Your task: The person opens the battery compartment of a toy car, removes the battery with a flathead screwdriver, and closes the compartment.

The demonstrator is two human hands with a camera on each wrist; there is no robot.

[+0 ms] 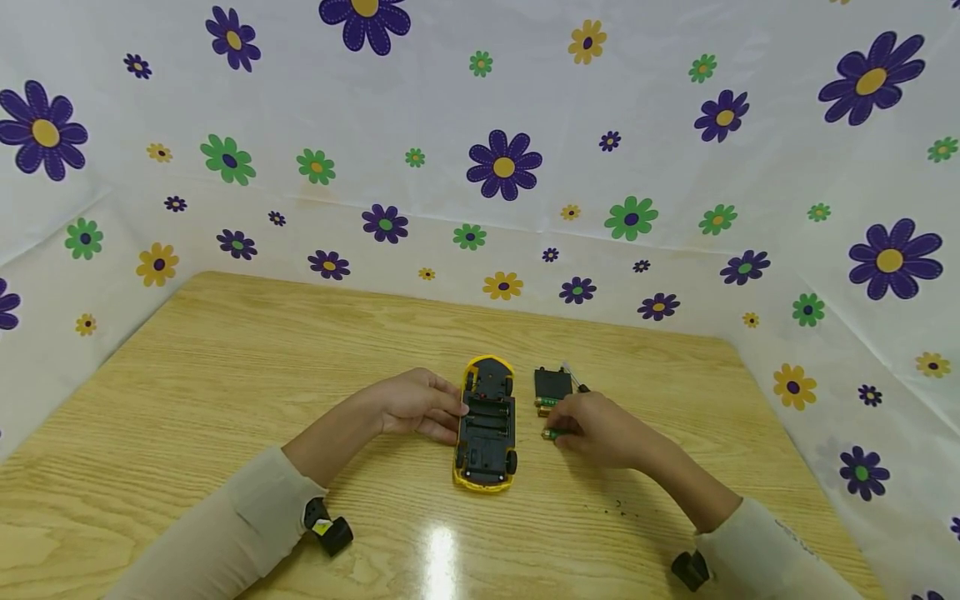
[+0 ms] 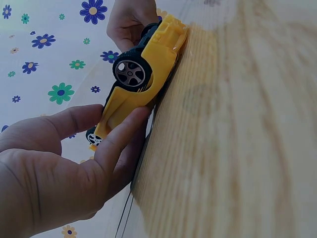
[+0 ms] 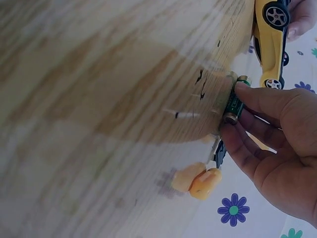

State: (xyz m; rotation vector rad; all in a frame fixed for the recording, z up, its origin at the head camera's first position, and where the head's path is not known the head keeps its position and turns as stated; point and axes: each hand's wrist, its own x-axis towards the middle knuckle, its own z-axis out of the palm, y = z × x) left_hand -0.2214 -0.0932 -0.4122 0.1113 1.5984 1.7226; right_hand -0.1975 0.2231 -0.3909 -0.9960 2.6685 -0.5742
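A yellow toy car (image 1: 486,467) lies upside down on the table, its black underside up and its battery compartment (image 1: 487,421) uncovered, showing dark slots. My left hand (image 1: 420,406) holds the car's left side, thumb at the upper edge and fingers along the yellow body (image 2: 133,106). To the right of the car, my right hand (image 1: 600,429) pinches a green battery (image 3: 235,101) between thumb and fingers, at the tabletop. Just beyond that hand are more batteries (image 1: 546,403), partly hidden by it, beside a flat black cover (image 1: 552,383).
A screwdriver (image 1: 576,380) with a pale shaft lies right of the cover, its handle partly hidden. Small dark bits (image 1: 619,505) lie on the wooden table (image 1: 262,350) near my right forearm. A rounded orange thing (image 3: 205,183) shows in the right wrist view. Flowered white cloth surrounds the table.
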